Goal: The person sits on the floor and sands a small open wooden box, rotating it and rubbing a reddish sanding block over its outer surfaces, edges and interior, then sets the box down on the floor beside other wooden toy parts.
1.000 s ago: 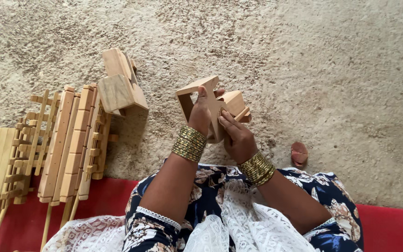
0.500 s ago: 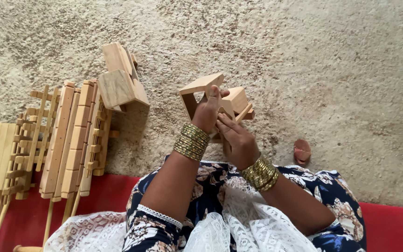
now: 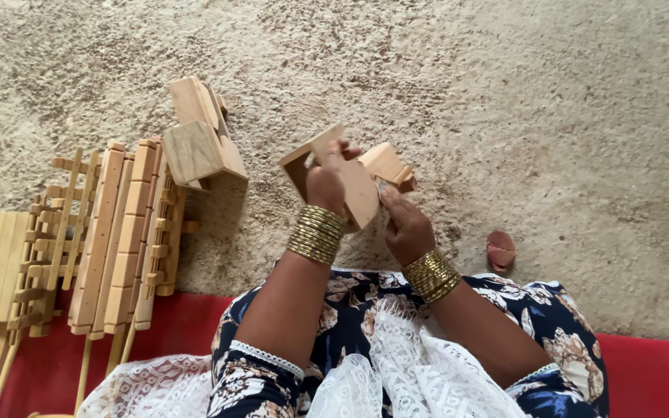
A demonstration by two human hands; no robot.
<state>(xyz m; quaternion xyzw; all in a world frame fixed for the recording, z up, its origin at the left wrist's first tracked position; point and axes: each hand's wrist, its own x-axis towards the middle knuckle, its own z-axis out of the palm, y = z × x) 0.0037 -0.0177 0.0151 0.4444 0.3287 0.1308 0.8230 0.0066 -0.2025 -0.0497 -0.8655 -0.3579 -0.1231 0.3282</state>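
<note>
Left hand (image 3: 327, 186) clamped round the open wooden box frame (image 3: 334, 174), fingers curled over its top edge, holding it up off the sandy ground (image 3: 505, 93) just ahead of the lap. Right hand (image 3: 406, 224) closed on the small wooden block (image 3: 385, 164), pressed against the frame's right side. Off to the left, stacked slatted wooden pieces (image 3: 125, 232) by the red mat (image 3: 195, 325), near a second wooden assembly (image 3: 199, 139).
</note>
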